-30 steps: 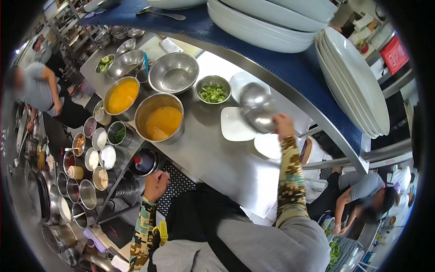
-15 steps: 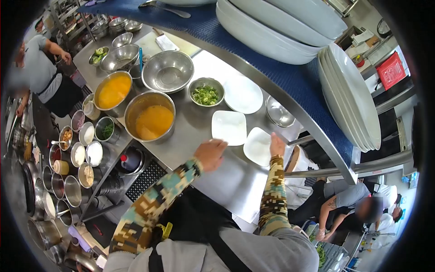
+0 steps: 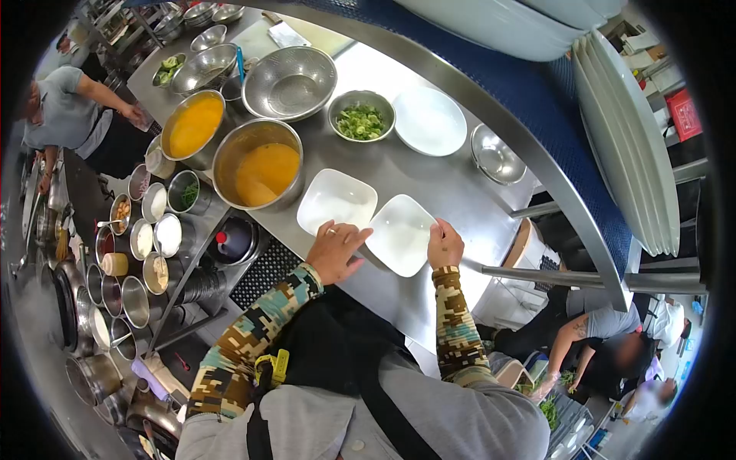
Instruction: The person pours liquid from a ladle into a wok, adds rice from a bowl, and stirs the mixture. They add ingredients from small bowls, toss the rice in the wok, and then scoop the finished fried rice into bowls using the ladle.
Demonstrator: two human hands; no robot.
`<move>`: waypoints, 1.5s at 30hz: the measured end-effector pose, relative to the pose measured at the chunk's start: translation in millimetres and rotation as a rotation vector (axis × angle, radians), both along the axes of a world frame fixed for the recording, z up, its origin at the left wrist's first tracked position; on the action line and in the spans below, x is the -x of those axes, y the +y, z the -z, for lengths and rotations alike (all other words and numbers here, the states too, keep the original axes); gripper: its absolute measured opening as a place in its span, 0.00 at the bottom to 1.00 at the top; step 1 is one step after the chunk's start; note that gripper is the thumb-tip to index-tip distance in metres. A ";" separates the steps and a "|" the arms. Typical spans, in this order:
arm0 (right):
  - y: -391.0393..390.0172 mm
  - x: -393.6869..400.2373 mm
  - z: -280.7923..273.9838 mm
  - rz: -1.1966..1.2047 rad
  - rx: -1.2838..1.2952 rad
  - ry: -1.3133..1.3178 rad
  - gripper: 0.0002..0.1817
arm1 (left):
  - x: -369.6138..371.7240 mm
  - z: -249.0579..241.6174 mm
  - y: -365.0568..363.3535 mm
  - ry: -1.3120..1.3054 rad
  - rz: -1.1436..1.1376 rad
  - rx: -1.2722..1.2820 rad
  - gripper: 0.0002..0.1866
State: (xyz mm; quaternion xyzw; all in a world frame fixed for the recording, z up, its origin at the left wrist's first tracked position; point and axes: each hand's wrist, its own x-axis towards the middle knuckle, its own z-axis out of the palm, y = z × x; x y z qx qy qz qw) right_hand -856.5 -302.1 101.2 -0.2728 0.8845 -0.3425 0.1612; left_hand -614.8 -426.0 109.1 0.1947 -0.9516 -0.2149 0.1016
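White square plates, camouflage sleeves, orange sauce.
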 end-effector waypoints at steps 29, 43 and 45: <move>-60.1 -29.5 -72.6 -0.616 -0.188 0.624 0.23 | -259.3 103.0 121.9 0.332 -1.122 -0.223 0.25; -83.2 -344.2 -30.5 -1.784 0.227 -0.202 0.13 | -458.5 188.9 315.5 0.301 -2.089 -0.404 0.24; -85.4 -385.8 -34.1 -1.934 0.243 -0.176 0.15 | -471.6 168.5 331.5 0.830 -2.388 -0.524 0.25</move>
